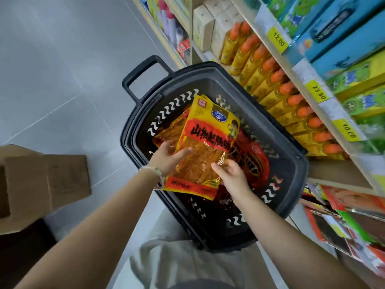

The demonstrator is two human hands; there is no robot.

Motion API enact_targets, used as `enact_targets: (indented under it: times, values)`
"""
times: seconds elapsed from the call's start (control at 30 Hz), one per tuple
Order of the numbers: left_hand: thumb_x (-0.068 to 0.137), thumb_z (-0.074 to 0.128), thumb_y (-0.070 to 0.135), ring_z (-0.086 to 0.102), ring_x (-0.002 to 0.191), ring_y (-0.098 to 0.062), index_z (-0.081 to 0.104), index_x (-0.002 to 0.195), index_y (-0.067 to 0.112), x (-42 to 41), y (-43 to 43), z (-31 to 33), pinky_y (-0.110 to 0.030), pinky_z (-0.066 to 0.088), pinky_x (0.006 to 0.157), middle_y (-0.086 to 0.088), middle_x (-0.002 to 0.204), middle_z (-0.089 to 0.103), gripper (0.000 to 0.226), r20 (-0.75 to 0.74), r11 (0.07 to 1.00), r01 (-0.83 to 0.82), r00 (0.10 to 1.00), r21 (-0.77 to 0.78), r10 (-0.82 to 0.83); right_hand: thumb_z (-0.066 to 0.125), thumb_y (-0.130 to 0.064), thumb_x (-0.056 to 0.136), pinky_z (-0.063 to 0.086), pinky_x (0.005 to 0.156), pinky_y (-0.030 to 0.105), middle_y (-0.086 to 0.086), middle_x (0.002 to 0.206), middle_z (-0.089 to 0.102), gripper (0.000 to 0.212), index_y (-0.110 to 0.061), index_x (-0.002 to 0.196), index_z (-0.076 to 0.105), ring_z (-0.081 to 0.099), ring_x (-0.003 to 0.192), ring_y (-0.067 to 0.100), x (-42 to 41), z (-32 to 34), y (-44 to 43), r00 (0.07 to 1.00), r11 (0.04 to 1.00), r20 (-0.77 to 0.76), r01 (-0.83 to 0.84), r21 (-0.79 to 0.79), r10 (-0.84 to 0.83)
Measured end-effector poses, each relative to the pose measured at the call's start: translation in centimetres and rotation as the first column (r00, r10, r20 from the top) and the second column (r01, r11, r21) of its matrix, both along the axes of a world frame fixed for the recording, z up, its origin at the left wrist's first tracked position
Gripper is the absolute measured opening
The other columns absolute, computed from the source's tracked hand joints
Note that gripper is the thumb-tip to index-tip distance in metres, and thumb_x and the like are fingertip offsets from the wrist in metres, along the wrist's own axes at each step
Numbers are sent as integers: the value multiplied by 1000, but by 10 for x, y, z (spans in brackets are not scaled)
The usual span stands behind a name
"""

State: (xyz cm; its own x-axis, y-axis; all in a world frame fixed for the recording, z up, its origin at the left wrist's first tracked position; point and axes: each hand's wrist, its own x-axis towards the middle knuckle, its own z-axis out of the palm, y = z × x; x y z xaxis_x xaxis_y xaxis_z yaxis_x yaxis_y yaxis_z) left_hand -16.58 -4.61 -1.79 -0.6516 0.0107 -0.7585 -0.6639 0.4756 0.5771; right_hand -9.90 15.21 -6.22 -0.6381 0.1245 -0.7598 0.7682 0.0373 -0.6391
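- The left hand (169, 156) grips the snack packet (208, 142) by its left edge.
- The right hand (231, 178) pinches the lower right corner (thumb on top).
- The packet is held over the black basket (291, 174), above red packets (257, 161).

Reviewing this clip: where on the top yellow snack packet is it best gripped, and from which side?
By its lower side edges, coming from the near end. The yellow snack packet is flat and floppy, lying tilted over the basket with its bottom seam toward the person; the left hand and right hand hold it there.
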Motion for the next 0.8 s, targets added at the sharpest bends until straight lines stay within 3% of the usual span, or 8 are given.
enact_targets:
  times: [0.1, 0.17, 0.3, 0.4, 0.53, 0.63, 0.7, 0.8]
  values:
    - [89, 55, 46, 60, 100, -22, 56, 114, 23, -22, 4, -1, -34, 48, 88, -3, 114, 63, 34, 2, 995, -95, 995, -1, 95, 70, -47, 79, 52, 83, 32, -6, 109, 64, 34, -30, 103, 52, 61, 101, 12, -18, 14, -10, 991, 991, -28, -132, -16, 131]
    - [94, 49, 37, 59, 100, -25, 57, 115, 21, -33, -7, -4, -31, 45, 84, -4, 110, 62, 27, -28, 992, -116, 993, -47, 115, 66, -49, 82, 52, 72, 24, -8, 108, 61, 35, -29, 107, 51, 60, 98, 9, -29, 15, -17, 988, 987, -9, -156, -30, 156]
    - [97, 45, 32, 56, 105, -32, 54, 115, 12, -48, -45, -15, -33, 41, 81, -12, 111, 60, 29, -67, 962, 2, 998, -272, -21, 60, -38, 90, 50, 65, 20, -5, 95, 63, 29, -18, 112, 58, 61, 80, 7, -51, 2, -30, 994, 994, 51, 95, -50, -93]
    - [97, 42, 28, 53, 108, -35, 52, 120, 7, -56, -65, -30, -33, 36, 80, -18, 117, 59, 32, -28, 912, 99, 992, -398, -120, 56, -31, 94, 52, 74, 27, 4, 104, 63, 34, -9, 120, 57, 62, 88, 16, -68, -20, -38, 945, 957, 154, 291, 8, -288]
    - [98, 41, 27, 54, 106, -35, 53, 119, 8, -56, -79, -43, -30, 34, 77, -17, 115, 60, 31, -1, 918, 124, 991, -378, -134, 56, -31, 94, 48, 97, 47, 22, 124, 58, 41, -1, 122, 56, 59, 111, 36, -83, -51, -47, 870, 902, 240, 402, 159, -430]
    - [97, 42, 29, 56, 102, -30, 55, 117, 12, -58, -85, -48, -29, 36, 78, -12, 112, 62, 30, 11, 952, 102, 995, -289, -104, 59, -40, 90, 47, 96, 43, 10, 123, 58, 48, -8, 125, 56, 57, 108, 28, -98, -66, -54, 830, 872, 269, 450, 193, -488]
    - [96, 43, 32, 56, 96, -26, 57, 113, 14, -59, -88, -50, -29, 38, 78, -8, 107, 62, 28, 19, 965, 81, 997, -249, -79, 63, -41, 87, 46, 94, 40, 7, 116, 57, 44, -10, 118, 57, 54, 109, 25, -105, -74, -56, 773, 818, 268, 537, 205, -575]
    - [96, 42, 39, 56, 95, -26, 56, 105, 16, -61, -89, -50, -30, 38, 77, -4, 97, 59, 29, 33, 973, 57, 998, -224, -51, 67, -28, 87, 50, 88, 40, 4, 89, 57, 18, -16, 86, 53, 60, 92, 20, -109, -73, -61, 701, 736, 230, 659, 155, -675]
